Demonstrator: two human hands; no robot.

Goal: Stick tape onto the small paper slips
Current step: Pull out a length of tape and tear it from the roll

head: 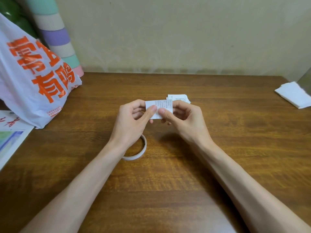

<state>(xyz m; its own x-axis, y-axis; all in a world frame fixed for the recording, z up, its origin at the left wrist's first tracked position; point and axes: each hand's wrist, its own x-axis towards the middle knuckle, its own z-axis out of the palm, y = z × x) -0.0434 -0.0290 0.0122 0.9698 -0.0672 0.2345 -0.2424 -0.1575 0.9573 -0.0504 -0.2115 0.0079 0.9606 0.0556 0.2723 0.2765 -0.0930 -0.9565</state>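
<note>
You hold a small white paper slip (161,104) with faint rows of print just above the brown, grain-streaked wooden table (185,174). Both hands pinch it. Your left hand (131,120) grips its left half, thumb flat on the printed face and fingers curled behind. Your right hand (186,120) clamps the right half the same way, and the two thumb tips nearly meet at the middle of the slip. The slip is rectangular, thin and slightly bowed between your hands.

Just behind it, a short stack of matching printed slips (179,97) lies flat on the wood, partly hidden by the one you hold. A thin white ring of tape (144,147) — nearly spent, a narrow hoop — rests on the table under your left wrist, which covers its far side.

At the left, a crinkled white plastic bag with large orange characters (33,78) slumps against a tall roll banded in pastel green, cream and purple (57,36). A glossy printed sheet (10,142) lies at the table's left edge. A folded white tissue (293,96) — soft and square-cornered — sits at the far right.
</note>
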